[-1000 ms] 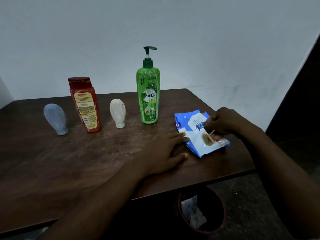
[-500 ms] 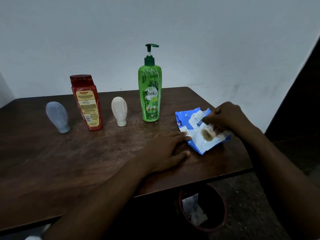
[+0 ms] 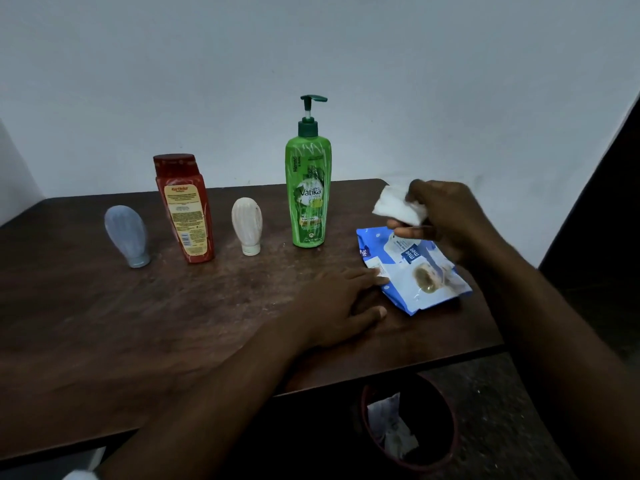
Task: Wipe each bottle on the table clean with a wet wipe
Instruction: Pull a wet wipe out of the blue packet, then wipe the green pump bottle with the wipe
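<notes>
My right hand [image 3: 446, 220] pinches white wet wipe [image 3: 398, 205] above wipes pack [image 3: 412, 271] near table's [image 3: 104, 323] right edge; left hand [image 3: 341, 303] flat, pressing pack's corner.

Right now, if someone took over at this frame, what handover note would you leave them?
Left hand: flat on the table, fingertips pressing the near edge of the wipe pack.
Right hand: raised above the pack, pinching a white wet wipe.
Bottles: standing in a row behind, left to right, grey-blue bottle, red bottle, cream bottle, green pump bottle. Neither hand touches any of them.
Done: one wipe is out of the pack.
Left: wipe all four bottles. The green pump bottle is nearest the wipe.
</notes>
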